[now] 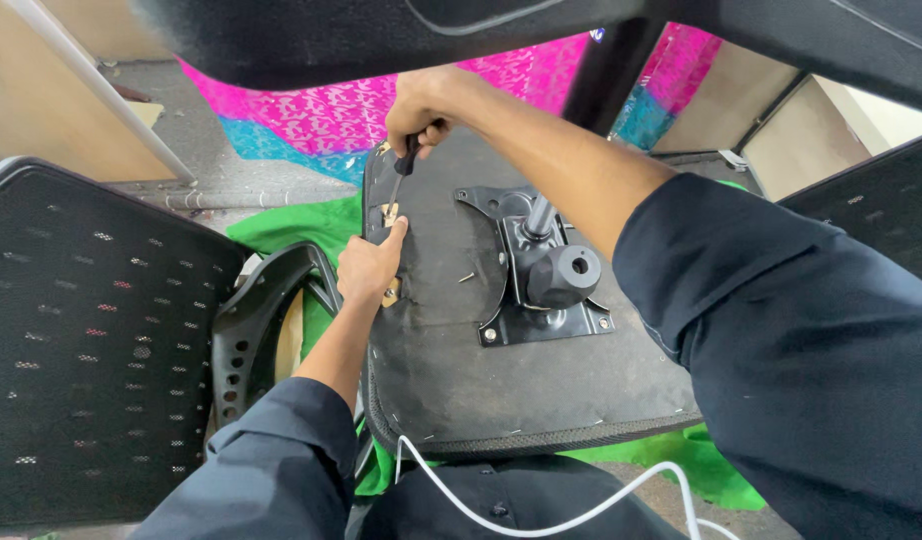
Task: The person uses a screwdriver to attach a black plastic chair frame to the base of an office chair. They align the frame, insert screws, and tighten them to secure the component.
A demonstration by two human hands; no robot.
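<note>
Presently, at the far left of the view, a black mesh chair back (pixel 91 340) is standing well apart from the work, and just inboard of it a black perforated plastic armrest piece (pixel 266 320) is lying against the edge of the seat. The left hand (pixel 369 268) is resting on the upturned underside of the seat base (pixel 451 370), its fingers curled loosely and the thumb pressing beside a small brass-coloured bracket (pixel 391 292) at the seat's left edge; it is not closing around anything that can be made out, only steadying. Directly above that hand, the right hand (pixel 421 105) is wrapping fully around the dark handle of a screwdriver (pixel 401 172), fist shut tight on it. The screwdriver's long axis is running steeply downward from the right fist toward the left thumb, tilting slightly leftward, and its tip is meeting a second brass-coloured fitting (pixel 389 213) just above the left thumb; the exact contact point is too small to confirm. The fastening therefore is lying below the right grip and just beyond the left fingertips, the left hand being the nearer of the two. To the right of both hands, the black metal mechanism plate (pixel 541 285) is sitting bolted to the seat base, with a round black knob (pixel 564 275) projecting from it. A loose screw (pixel 466 277) is lying between the left hand and the plate. A white cable (pixel 541 515) is trailing across the lower edge.
</note>
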